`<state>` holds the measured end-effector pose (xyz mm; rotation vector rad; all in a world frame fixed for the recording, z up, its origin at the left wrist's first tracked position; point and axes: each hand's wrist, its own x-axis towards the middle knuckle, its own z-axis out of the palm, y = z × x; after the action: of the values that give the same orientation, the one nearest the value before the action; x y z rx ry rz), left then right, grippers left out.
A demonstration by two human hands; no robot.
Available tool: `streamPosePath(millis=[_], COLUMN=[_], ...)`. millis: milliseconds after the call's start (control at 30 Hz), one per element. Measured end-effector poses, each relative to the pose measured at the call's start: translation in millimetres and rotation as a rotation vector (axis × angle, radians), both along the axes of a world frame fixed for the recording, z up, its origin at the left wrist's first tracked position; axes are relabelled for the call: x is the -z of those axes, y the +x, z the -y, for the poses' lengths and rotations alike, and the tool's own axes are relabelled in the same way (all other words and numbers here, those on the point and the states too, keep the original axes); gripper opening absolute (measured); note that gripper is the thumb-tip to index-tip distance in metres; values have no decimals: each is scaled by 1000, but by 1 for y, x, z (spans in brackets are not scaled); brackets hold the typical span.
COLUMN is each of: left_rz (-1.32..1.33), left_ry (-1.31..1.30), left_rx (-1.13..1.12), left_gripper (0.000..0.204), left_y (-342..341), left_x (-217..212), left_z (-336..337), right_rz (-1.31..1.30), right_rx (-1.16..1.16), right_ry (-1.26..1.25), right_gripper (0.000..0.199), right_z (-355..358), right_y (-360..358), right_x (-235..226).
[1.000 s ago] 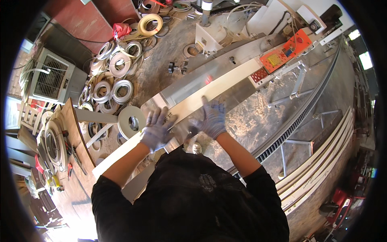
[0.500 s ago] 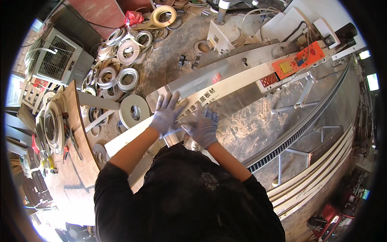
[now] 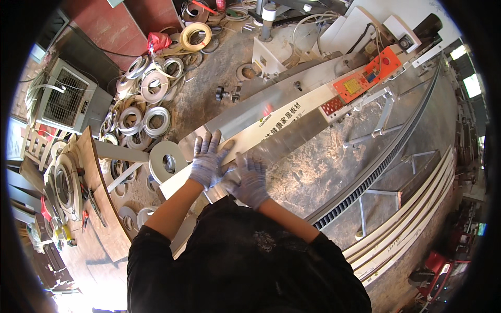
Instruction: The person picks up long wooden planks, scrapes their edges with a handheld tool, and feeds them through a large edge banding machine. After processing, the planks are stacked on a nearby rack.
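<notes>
A long pale board (image 3: pixel 282 122) lies along the metal bed of a workshop machine (image 3: pixel 313 83), running from lower left to upper right. My left hand (image 3: pixel 207 161), in a grey knit glove, rests flat on the board's near end with fingers spread. My right hand (image 3: pixel 249 180), also gloved, lies flat beside it on the board's lower edge and the grey metal strip (image 3: pixel 292 138) next to it. Neither hand grips anything.
Several rolls of edge-banding tape (image 3: pixel 141 107) lie on the floor to the left, one large roll (image 3: pixel 168 161) close to my left hand. An orange control panel (image 3: pixel 368 75) sits on the machine. A roller rail (image 3: pixel 386 161) and long white strips (image 3: pixel 417 208) run at right.
The view has swung so the board sits higher right. My right hand has drawn back toward me along the board; my left hand stays flat near the board's end.
</notes>
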<state>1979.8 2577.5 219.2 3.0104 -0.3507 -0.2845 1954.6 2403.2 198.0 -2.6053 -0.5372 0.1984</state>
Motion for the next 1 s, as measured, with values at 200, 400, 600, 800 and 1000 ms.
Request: streamPosePath(millis=[200,400,600,800,1000], left_rz=[-9,43,54,1,142], left_ry=[-83,-28,-80,-52,-58], left_rx=[128,150,107,117,-195], left_gripper=[76,72,72,73,88], left_y=[-8,-15,27,60,45], left_x=[-15,-1,0,-5,-8], left_z=[-13,-22,23,49,-22], right_rz=[7,-7,272,119,68], right_rx=[89,166,125,177,176], right_ry=[96,-23,-7,91,-16], right_gripper=[112,109,100,101,97], right_z=[18,50,25,11,54], right_y=[24,57,26,14,56], right_x=[13,1,11,17,15])
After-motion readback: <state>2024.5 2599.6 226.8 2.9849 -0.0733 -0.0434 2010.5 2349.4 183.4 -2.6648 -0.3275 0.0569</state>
